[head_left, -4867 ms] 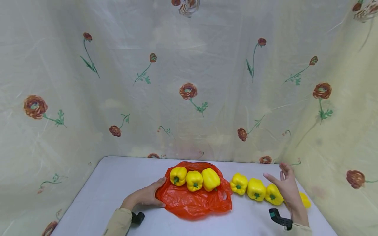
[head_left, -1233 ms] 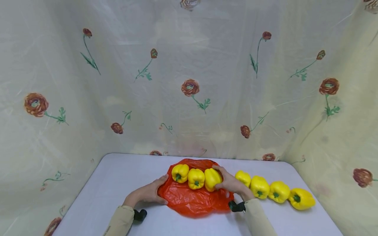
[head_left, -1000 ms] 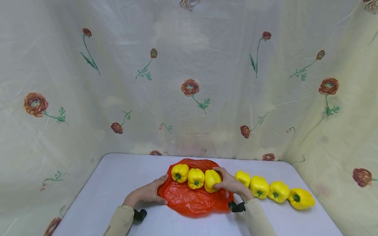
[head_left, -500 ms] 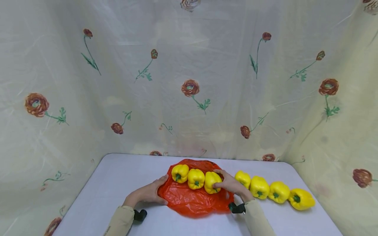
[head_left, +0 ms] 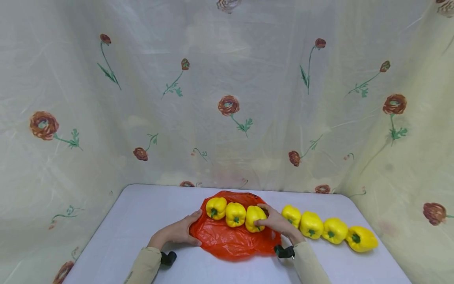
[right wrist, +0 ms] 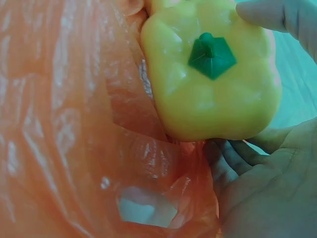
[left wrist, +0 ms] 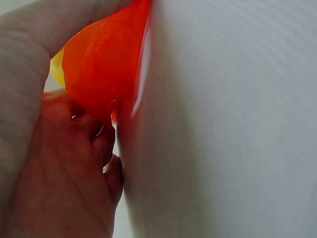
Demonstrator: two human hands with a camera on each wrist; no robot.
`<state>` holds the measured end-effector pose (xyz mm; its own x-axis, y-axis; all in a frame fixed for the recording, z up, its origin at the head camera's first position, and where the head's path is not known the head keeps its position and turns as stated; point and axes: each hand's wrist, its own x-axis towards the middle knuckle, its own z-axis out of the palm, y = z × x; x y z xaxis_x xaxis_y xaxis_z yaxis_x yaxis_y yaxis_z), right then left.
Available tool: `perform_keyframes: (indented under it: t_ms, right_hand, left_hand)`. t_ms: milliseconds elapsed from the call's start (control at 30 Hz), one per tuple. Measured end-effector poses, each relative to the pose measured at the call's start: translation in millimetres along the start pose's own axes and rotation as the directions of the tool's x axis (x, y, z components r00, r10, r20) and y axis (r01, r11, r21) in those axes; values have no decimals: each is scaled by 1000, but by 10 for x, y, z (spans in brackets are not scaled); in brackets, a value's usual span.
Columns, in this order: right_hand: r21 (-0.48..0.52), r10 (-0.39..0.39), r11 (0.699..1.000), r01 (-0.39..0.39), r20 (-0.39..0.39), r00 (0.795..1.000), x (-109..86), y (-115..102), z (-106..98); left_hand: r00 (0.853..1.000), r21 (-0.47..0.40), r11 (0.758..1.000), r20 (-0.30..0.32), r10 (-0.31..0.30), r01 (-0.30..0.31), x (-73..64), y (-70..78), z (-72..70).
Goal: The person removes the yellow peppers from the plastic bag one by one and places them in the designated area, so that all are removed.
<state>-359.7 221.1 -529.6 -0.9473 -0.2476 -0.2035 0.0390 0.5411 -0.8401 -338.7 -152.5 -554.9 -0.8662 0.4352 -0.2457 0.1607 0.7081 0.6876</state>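
Note:
A red plastic bag (head_left: 230,242) lies spread on the white table, its left edge held between the thumb and fingers of my left hand (head_left: 179,232). In the left wrist view the bag (left wrist: 104,59) bulges between thumb and curled fingers. Three yellow bell peppers stand side by side on the bag: a left one (head_left: 215,206), a middle one (head_left: 235,212) and a right one (head_left: 252,215). My right hand (head_left: 280,223) grips the right one from its right side, thumb in front. Its green stem (right wrist: 213,57) faces the right wrist camera; a bag handle hole shows below.
Several more yellow bell peppers (head_left: 335,230) stand in a slanting row on the table's right side, the nearest one (head_left: 291,215) just behind my right wrist. A flower-printed curtain (head_left: 227,157) closes off the back and both sides of the white table (head_left: 152,205).
My right hand has come left from the row of peppers to the right pepper on the bag. That pepper has turned from leaning to upright, stem forward. The left hand stays on the bag.

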Motion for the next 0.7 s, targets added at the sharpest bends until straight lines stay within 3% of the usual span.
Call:
perform_keyframes:
  t_ms: [367, 700]
  right_hand:
    - [29, 8, 1000, -7, -39, 999, -61, 9, 43]
    - [-3, 4, 1000, -5, -90, 996, -123, -45, 36]
  left_hand:
    - [1000, -10, 1000, 5, 0, 0, -3, -6, 10]
    - [1000, -11, 1000, 5, 12, -12, -4, -4, 3]
